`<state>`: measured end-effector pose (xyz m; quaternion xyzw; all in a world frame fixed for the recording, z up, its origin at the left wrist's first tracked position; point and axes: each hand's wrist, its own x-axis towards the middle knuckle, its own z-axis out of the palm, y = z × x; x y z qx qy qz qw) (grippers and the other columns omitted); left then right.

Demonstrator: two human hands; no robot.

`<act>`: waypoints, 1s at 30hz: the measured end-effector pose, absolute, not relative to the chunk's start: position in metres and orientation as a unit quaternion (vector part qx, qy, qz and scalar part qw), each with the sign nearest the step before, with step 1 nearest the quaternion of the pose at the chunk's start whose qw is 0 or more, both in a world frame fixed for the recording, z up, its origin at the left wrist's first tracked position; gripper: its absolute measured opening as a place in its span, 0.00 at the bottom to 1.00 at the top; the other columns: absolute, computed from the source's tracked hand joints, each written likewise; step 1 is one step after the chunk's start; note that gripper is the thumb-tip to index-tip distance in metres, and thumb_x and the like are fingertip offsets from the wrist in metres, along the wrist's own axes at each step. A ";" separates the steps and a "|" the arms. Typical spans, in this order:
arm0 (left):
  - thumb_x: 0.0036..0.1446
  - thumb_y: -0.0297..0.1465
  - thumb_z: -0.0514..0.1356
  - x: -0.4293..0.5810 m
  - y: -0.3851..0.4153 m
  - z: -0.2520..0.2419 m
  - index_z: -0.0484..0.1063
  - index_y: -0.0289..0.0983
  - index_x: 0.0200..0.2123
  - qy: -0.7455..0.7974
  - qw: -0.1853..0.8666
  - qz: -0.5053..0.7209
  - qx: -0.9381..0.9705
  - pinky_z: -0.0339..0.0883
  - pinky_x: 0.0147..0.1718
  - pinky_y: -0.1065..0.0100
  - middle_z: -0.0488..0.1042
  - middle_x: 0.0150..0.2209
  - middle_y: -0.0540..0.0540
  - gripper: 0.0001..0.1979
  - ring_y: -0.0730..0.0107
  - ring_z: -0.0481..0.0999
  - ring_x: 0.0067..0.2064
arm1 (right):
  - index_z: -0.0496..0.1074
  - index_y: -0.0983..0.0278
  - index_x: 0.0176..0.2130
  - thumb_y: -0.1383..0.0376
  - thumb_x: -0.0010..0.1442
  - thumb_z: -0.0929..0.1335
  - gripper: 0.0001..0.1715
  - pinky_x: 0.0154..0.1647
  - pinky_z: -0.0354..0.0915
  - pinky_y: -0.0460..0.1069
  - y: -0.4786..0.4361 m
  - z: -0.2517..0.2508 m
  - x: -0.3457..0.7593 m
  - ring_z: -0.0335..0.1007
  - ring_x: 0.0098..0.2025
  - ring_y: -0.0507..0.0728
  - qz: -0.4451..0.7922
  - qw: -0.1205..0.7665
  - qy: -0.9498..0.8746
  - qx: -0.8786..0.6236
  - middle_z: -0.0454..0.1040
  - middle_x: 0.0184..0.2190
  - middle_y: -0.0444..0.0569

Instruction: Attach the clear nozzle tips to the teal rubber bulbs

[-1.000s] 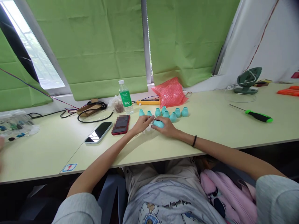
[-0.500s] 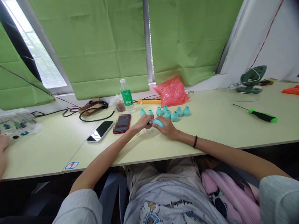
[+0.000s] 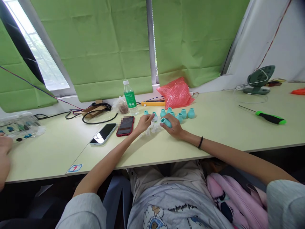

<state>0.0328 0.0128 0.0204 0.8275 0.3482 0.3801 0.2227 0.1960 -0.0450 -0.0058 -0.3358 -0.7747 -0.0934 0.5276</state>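
Note:
My right hand [image 3: 175,127] is wrapped around a teal bulb-shaped rubber piece [image 3: 166,122], tilted with its open neck toward the left. My left hand [image 3: 144,124] hovers just left of it with thumb and fingers closed together; whatever they may hold is hidden. Between and below the hands lies crumpled clear plastic [image 3: 154,128], its exact kind too blurred to tell. Beyond the hands, several similar teal pieces [image 3: 191,113] stand upright on the table with their necks up, a few partly covered by my fingers.
Left of my hands lie a red-cased phone [image 3: 125,126] and a light-cased phone [image 3: 103,134]. Behind stand a water bottle [image 3: 131,98] and red bubble wrap [image 3: 177,93]. A screwdriver [image 3: 270,117] and a small fan [image 3: 260,79] are at right. Another person's hand [image 3: 4,156] shows at far left.
My hands have parted, leaving a gap between them. The teal piece in my right hand has turned so its neck shows, and more clear plastic is visible. The other person's hand has shifted.

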 end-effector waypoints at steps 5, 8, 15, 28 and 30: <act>0.50 0.38 0.51 0.031 0.018 0.005 0.65 0.36 0.34 0.380 -0.006 0.302 0.874 0.54 0.25 0.72 0.68 0.27 0.48 0.12 0.71 0.65 0.28 | 0.60 0.63 0.33 0.60 0.55 0.58 0.09 0.38 0.58 0.50 -0.042 -0.002 0.200 0.60 0.35 0.55 -0.070 0.562 -0.735 -0.373 0.62 0.30 0.48; 0.53 0.36 0.49 0.032 0.020 -0.001 0.66 0.36 0.38 0.383 -0.063 0.264 0.883 0.56 0.31 0.70 0.68 0.32 0.44 0.13 0.67 0.65 0.35 | 0.61 0.63 0.34 0.59 0.55 0.57 0.10 0.38 0.58 0.50 -0.039 0.000 0.201 0.60 0.36 0.55 -0.063 0.575 -0.718 -0.386 0.63 0.31 0.48; 0.57 0.36 0.37 0.038 0.007 0.002 0.65 0.36 0.41 0.369 -0.151 0.212 0.892 0.57 0.38 0.64 0.67 0.37 0.41 0.21 0.64 0.62 0.39 | 0.64 0.63 0.34 0.60 0.54 0.59 0.11 0.41 0.57 0.50 -0.031 0.028 0.221 0.59 0.38 0.54 -0.135 0.638 -0.650 -0.390 0.62 0.32 0.48; 0.52 0.48 0.34 0.038 0.000 -0.007 0.39 0.44 0.56 0.320 -0.058 0.074 0.943 0.44 0.48 0.48 0.37 0.59 0.48 0.29 0.51 0.41 0.57 | 0.71 0.68 0.29 0.56 0.41 0.66 0.19 0.28 0.59 0.47 0.028 0.019 0.367 0.60 0.24 0.51 -0.047 0.662 -0.456 -0.593 0.67 0.23 0.46; 0.53 0.48 0.34 0.040 0.000 -0.005 0.36 0.45 0.56 0.320 -0.047 0.077 0.943 0.44 0.48 0.47 0.34 0.59 0.49 0.28 0.53 0.40 0.57 | 0.70 0.70 0.26 0.55 0.40 0.66 0.19 0.25 0.58 0.46 0.035 0.004 0.371 0.58 0.22 0.49 -0.008 0.671 -0.418 -0.613 0.65 0.19 0.44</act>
